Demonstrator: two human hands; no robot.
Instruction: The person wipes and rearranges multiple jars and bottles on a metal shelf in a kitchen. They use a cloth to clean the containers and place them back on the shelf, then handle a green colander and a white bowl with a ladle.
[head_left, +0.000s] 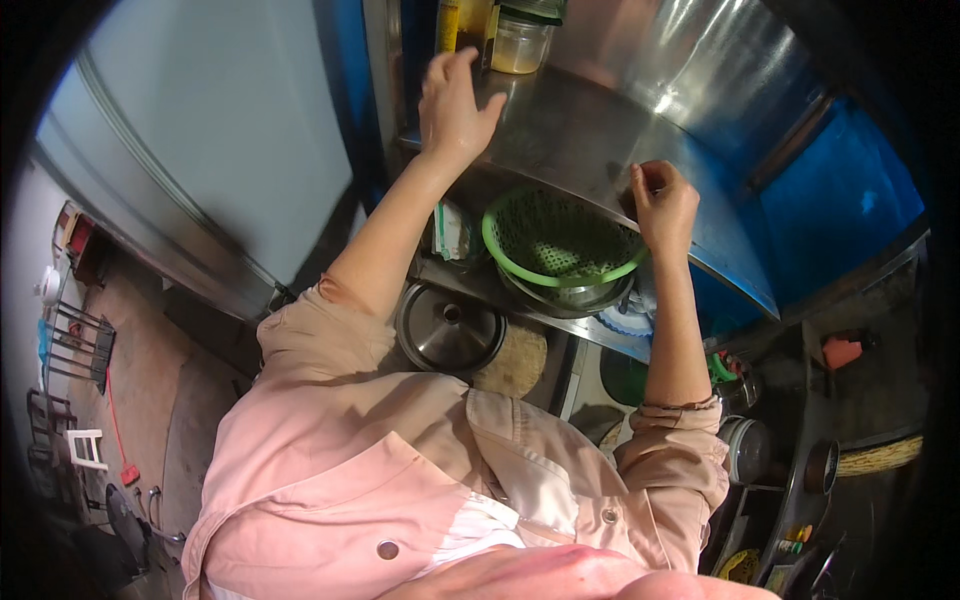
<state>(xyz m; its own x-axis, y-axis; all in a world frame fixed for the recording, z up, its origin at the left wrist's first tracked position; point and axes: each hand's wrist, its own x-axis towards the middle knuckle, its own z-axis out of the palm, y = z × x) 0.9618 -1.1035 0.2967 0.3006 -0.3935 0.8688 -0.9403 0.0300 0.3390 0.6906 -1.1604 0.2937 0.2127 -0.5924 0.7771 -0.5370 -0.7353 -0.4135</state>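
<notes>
Your left hand (pixel 458 112) is at the far left of the steel shelf (pixel 565 130), thumb spread from bent fingers and the grasp loose; its fingertips overlap a yellow-labelled container (pixel 448 28), though you cannot tell whether they touch. Your right hand (pixel 665 205) is curled over the shelf's near edge, thumb against the index finger; whether it pinches anything small is unclear. Just right of that container stands a clear jar (pixel 520 48), dark-lidded, partly filled with something yellowish. Left of you rises a pale panel (pixel 220 120). Nearer, below the shelf, lie a round steel lid (pixel 450 325), a wooden block (pixel 512 362), then a green colander (pixel 560 281) above a steel bowl (pixel 575 298). Your left forearm crosses the shelf's near edge.
</notes>
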